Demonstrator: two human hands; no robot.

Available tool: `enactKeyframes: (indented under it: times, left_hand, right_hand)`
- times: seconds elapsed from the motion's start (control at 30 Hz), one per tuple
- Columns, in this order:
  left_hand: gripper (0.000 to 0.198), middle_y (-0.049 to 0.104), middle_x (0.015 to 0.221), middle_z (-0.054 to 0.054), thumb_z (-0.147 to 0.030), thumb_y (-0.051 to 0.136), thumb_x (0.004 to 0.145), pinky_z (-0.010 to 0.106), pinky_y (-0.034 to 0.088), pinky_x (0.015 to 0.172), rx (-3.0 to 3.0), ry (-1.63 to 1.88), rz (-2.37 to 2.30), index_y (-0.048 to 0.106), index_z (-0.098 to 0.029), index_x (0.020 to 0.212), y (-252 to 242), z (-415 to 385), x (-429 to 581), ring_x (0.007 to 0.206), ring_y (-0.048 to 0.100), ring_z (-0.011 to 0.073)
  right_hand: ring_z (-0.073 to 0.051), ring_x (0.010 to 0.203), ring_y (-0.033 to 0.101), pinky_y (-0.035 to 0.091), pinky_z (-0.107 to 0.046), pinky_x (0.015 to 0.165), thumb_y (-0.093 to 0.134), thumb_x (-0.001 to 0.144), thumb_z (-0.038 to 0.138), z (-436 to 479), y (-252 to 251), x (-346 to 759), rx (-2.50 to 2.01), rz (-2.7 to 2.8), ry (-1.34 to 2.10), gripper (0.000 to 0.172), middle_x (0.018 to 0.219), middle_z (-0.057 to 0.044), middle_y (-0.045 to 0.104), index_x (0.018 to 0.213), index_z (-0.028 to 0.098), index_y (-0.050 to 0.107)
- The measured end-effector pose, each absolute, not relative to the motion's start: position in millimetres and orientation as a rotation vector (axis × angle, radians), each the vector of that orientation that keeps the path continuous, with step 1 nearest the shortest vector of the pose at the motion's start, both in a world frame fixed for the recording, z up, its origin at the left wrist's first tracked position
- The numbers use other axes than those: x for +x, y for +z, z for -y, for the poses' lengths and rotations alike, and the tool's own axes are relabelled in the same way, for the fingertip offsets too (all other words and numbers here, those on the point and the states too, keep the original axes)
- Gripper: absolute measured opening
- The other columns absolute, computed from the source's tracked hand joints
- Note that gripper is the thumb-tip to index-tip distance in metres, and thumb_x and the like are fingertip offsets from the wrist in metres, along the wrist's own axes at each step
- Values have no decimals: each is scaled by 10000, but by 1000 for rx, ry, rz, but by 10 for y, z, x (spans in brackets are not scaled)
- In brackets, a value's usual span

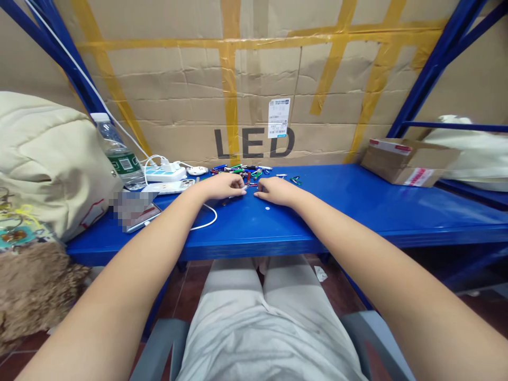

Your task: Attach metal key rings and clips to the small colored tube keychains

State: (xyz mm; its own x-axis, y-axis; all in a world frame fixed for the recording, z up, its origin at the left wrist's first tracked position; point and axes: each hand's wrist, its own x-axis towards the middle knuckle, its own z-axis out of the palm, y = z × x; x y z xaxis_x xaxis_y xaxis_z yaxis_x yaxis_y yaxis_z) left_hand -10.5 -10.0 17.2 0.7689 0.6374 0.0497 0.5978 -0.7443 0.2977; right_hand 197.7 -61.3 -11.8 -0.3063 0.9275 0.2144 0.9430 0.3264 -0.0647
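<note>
My left hand (224,186) is over the blue table with its fingers curled into a pinch; whatever they hold is too small to name. Close by on the right, my right hand (274,190) is also closed, thumb against fingers, and its grip hides any object. A small red metallic piece (251,184) shows in the narrow gap between the hands. Just behind them lies a pile of small coloured metal clips (238,170), which look like carabiners. A green clip (296,180) sits apart, to the right of my right hand.
Left on the blue table (349,206) are a water bottle (124,159), a power strip (164,172), phones (169,187) and a white cable (210,218). A beige bag (47,153) crowds the left edge. A small carton (408,161) stands right; a large cardboard box (178,106) walls the back.
</note>
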Motion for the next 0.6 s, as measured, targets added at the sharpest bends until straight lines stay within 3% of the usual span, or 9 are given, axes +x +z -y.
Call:
enactKeyframes:
  times: [0.6]
  left_hand:
    - [402, 678, 905, 48, -538, 512, 805, 262, 442, 670, 2736, 193, -962, 613, -183, 963, 179, 108, -100, 785, 608, 174]
  right_hand:
    - [-282, 918, 660, 468, -323, 702, 408, 951, 461, 610, -138, 1890, -1794, 2430, -354, 398, 1063, -140, 704, 1019, 163, 662]
